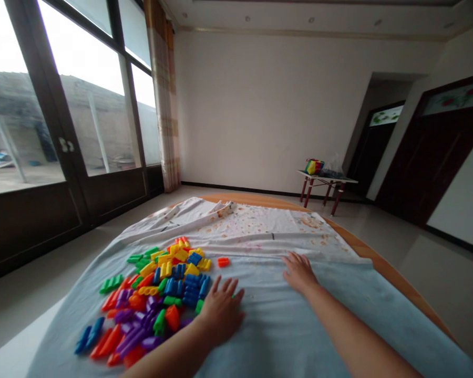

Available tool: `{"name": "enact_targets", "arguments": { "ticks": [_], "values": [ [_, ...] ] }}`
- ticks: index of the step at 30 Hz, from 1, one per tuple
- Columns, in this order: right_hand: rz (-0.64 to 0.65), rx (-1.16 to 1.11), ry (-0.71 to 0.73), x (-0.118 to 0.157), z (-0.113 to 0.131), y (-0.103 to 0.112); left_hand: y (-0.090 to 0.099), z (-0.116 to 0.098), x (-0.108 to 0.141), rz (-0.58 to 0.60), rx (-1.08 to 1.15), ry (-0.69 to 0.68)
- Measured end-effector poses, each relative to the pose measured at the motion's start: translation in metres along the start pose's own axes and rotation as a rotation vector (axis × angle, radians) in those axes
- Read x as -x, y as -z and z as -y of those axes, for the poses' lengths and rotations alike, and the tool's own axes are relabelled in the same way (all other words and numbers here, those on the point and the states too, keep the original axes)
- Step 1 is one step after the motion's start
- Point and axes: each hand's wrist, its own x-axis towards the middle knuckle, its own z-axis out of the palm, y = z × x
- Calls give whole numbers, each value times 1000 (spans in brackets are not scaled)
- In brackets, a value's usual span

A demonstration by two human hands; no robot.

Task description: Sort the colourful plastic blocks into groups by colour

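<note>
Blocks [153,294] lie heaped beside the left of two spread, apparently empty hands [222,311] [299,272]

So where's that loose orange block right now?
In the head view, the orange block lies just right of the colorful pile, beyond the left hand.

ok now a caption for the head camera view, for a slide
Left hand beside a pile of colourful plastic blocks, right hand on the pale blue cloth.
</note>
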Motion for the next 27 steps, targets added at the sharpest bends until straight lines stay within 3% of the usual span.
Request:
{"name": "enact_targets", "arguments": {
  "ticks": [3,8,10,14,17,22,24,27],
  "values": [
    [-9,-29,54,33,-1,-7,-19,-5,4,-16,-7,-36],
    [-1,-20,-81,77,-28,-30,-10,37,-2,-116,-161,184],
    [-31,-19,-107,84,-35,-36,-3,46,-18,-133,-171,213],
    [-63,-15,-121,86,-35,-39,-1,45,-55,-133,-158,173],
    [-57,-26,-121,84,-33,-36,-2,51,-64,-127,-155,205],
    [-27,-42,-148,83,-32,-33,11,69,-37,-159,-184,283],
    [-22,-49,-153,82,-32,-32,14,56,-17,-191,-192,286],
    [-31,-71,-123,78,-34,-30,3,10,18,-236,-137,206]
  ]
}}
